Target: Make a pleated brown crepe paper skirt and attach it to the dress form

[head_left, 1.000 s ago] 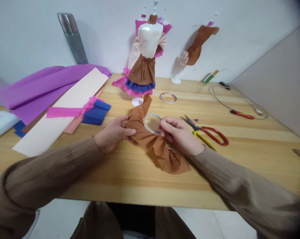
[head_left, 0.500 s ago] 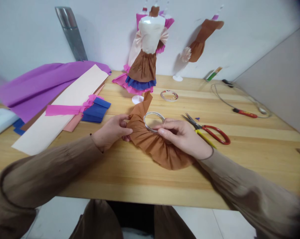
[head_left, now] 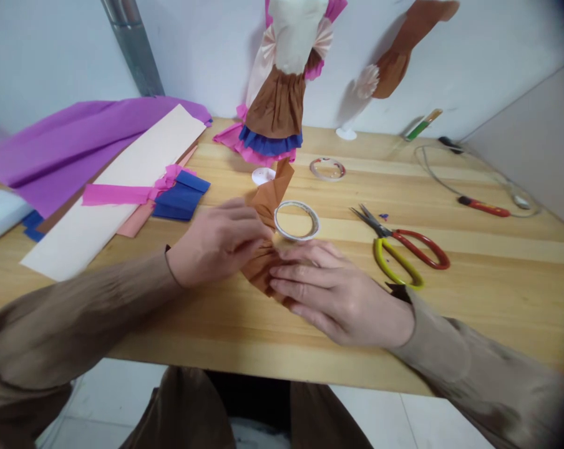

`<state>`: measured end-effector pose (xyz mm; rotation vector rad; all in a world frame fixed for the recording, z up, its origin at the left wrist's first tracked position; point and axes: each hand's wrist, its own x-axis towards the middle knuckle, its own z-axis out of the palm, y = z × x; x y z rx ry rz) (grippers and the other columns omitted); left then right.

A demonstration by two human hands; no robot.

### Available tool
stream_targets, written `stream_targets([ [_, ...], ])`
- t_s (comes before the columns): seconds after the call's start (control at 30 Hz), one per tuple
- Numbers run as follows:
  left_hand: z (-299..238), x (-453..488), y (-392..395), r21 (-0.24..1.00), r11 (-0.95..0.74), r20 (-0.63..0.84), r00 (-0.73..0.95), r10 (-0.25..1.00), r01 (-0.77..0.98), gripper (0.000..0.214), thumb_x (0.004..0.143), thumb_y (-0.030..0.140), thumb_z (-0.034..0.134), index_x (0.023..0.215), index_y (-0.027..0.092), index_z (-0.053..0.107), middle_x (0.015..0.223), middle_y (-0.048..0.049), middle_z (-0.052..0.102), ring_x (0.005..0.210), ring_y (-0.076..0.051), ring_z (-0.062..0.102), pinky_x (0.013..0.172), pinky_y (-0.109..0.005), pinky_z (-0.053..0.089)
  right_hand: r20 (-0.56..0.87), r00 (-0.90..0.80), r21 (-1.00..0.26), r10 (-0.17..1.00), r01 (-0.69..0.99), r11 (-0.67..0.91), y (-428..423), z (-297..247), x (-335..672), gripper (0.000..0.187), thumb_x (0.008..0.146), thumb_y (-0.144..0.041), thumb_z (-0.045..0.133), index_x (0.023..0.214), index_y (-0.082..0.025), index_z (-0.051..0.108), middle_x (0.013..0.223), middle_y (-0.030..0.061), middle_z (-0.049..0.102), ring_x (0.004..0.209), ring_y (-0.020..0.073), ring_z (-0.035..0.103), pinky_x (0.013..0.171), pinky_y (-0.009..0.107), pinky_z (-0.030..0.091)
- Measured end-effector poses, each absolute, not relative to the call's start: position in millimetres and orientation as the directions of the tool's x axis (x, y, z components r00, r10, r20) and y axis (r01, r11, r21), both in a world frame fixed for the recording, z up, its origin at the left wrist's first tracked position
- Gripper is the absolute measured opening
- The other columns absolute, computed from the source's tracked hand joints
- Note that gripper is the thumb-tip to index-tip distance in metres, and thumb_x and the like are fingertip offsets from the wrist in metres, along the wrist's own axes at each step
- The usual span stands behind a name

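Observation:
A strip of pleated brown crepe paper (head_left: 258, 271) lies on the table before me. My left hand (head_left: 221, 240) is closed, thumb and fingers pinching the paper's gathered edge. From the right, my right hand (head_left: 345, 293) covers much of the ruffle, its fingers long and close together on the pleats; its thumb is hidden. Just beyond the fingertips is a roll of tape (head_left: 316, 219), seen as a pale ring beside the paper. Its tape end cannot be made out. The paper's narrow, ungathered end (head_left: 282, 181) points away from me.
Scissors (head_left: 389, 234) with red and yellow handles lie at right. Behind stand a dress form in a paper dress (head_left: 282, 103) and a second tape roll (head_left: 327, 168). Coloured paper sheets (head_left: 118, 181) fill the left. A red-handled corded tool (head_left: 483, 206) lies far right.
My right hand has let go of the tape roll and come down over the ruffle. My left hand has moved right, onto the gathered edge. The view has tipped slightly downward.

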<state>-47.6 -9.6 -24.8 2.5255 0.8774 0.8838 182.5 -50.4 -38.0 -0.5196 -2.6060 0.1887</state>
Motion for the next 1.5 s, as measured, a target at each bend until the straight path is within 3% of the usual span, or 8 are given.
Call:
stream_targets([
  [0.13, -24.9, -49.8, -9.6, 0.405, -0.782, 0.143, 0.812, 0.566, 0.474, 0.022, 0.087, 0.012, 0.048, 0.081, 0.015, 0.069, 0.079, -0.0061, 0.067, 0.076, -0.017, 0.057, 0.070, -0.028, 0.041, 0.397, -0.842, -0.229, 0.365, 0.294, 0.928, -52.1, -40.6, 180.2, 0.023, 0.090, -0.018, 0.054, 0.109, -0.018, 0.066, 0.107, 0.0073, 0.073, 0.114, 0.0262, 0.058, 0.102, 0.047, 0.042],
  [0.27, -29.1, -49.1, -11.7, 0.555, -0.686, 0.143, 0.759, 0.635, 0.470, 0.018, 0.087, 0.013, 0.051, 0.084, 0.013, 0.068, 0.078, -0.0042, 0.068, 0.070, -0.013, 0.059, 0.067, -0.024, 0.042, 0.485, -0.768, -0.294, 0.419, 0.308, 0.905, -45.4, -38.9, 189.6, 0.028, 0.089, -0.015, 0.051, 0.114, -0.019, 0.064, 0.106, 0.0102, 0.071, 0.106, 0.0239, 0.062, 0.092, 0.043, 0.049],
  [0.33, -29.1, -47.9, -15.3, 0.540, -0.708, 0.177, 0.761, 0.625, 0.456, 0.020, 0.089, 0.016, 0.049, 0.083, 0.013, 0.068, 0.078, -0.0047, 0.066, 0.070, -0.013, 0.058, 0.066, -0.024, 0.043, 0.488, -0.713, -0.364, 0.503, 0.357, 0.860, -40.5, -36.8, 195.5, 0.030, 0.089, -0.014, 0.048, 0.113, -0.021, 0.065, 0.100, 0.0100, 0.070, 0.096, 0.0226, 0.064, 0.085, 0.041, 0.052],
  [0.53, -24.5, -40.8, -39.6, 0.148, -0.933, 0.189, 0.917, 0.351, 0.327, 0.025, 0.092, 0.012, 0.040, 0.083, 0.014, 0.064, 0.087, -0.0063, 0.064, 0.076, -0.017, 0.051, 0.064, -0.028, 0.044, 0.432, -0.692, -0.426, 0.578, 0.409, 0.807, -32.2, -36.9, 198.9, 0.030, 0.089, -0.011, 0.045, 0.106, -0.020, 0.068, 0.092, 0.0103, 0.066, 0.086, 0.0210, 0.060, 0.076, 0.038, 0.053],
  [0.73, -32.3, -35.7, -66.3, -0.037, -0.944, 0.137, 0.938, 0.319, 0.326, 0.015, 0.089, 0.014, 0.048, 0.081, 0.013, 0.061, 0.088, -0.0097, 0.063, 0.075, -0.020, 0.049, 0.056, -0.032, 0.042, 0.428, -0.692, -0.419, 0.581, 0.418, 0.806, -31.9, -44.8, 195.3, 0.029, 0.090, -0.013, 0.046, 0.108, -0.020, 0.068, 0.095, 0.0104, 0.065, 0.093, 0.0209, 0.059, 0.081, 0.038, 0.052],
  [1.0, -39.2, -32.3, -70.5, 0.036, -0.923, 0.366, 0.854, 0.369, 0.384, 0.023, 0.093, 0.013, 0.041, 0.077, 0.014, 0.058, 0.084, -0.0082, 0.063, 0.075, -0.018, 0.051, 0.060, -0.030, 0.044, 0.274, -0.550, -0.522, 0.789, 0.604, 0.602, -30.4, -47.2, 197.2, 0.020, 0.089, -0.017, 0.051, 0.097, -0.017, 0.070, 0.090, 0.0092, 0.070, 0.085, 0.0204, 0.065, 0.076, 0.034, 0.053],
  [1.2, -42.8, -23.7, -62.2, -0.072, -0.847, 0.485, 0.761, 0.431, 0.526, 0.013, 0.093, 0.016, 0.045, 0.092, 0.014, 0.057, 0.071, -0.0023, 0.059, 0.065, -0.015, 0.046, 0.056, -0.028, 0.039, 0.130, -0.534, -0.571, 0.836, 0.649, 0.503, -29.0, -43.1, 193.3, 0.021, 0.090, -0.016, 0.045, 0.084, -0.015, 0.065, 0.084, 0.0081, 0.067, 0.077, 0.0187, 0.061, 0.070, 0.031, 0.047],
  [1.5, -39.2, -25.8, -54.4, -0.198, -0.935, 0.512, 0.844, 0.158, 0.295, 0.027, 0.091, 0.008, 0.037, 0.070, 0.017, 0.051, 0.069, -0.0033, 0.059, 0.064, -0.015, 0.048, 0.056, -0.028, 0.040, -0.091, -0.478, -0.859, 0.873, 0.481, 0.174, -27.5, -34.5, 196.7, 0.024, 0.086, -0.033, 0.048, 0.067, -0.018, 0.052, 0.063, -0.0009, 0.047, 0.059, 0.0118, 0.042, 0.054, 0.025, 0.033],
])
